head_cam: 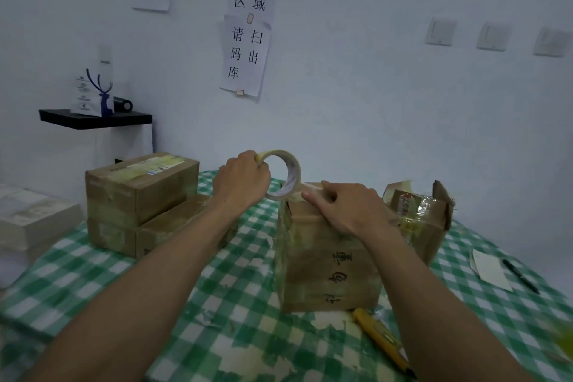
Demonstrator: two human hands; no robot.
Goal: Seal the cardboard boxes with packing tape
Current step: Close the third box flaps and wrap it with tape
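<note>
A tall cardboard box with black handwriting stands in the middle of the checked table. My right hand lies on its top, fingers pressing a strip of clear tape down at the far edge. My left hand grips the roll of packing tape and holds it in the air just left of and above the box. The strip runs from the roll to the box top. Behind this box stands another cardboard box with an open flap and crumpled tape.
Stacked taped boxes sit at the left of the green checked tablecloth. A yellow utility knife lies in front of the box. A paper slip and a pen lie at the right. White packets are at far left.
</note>
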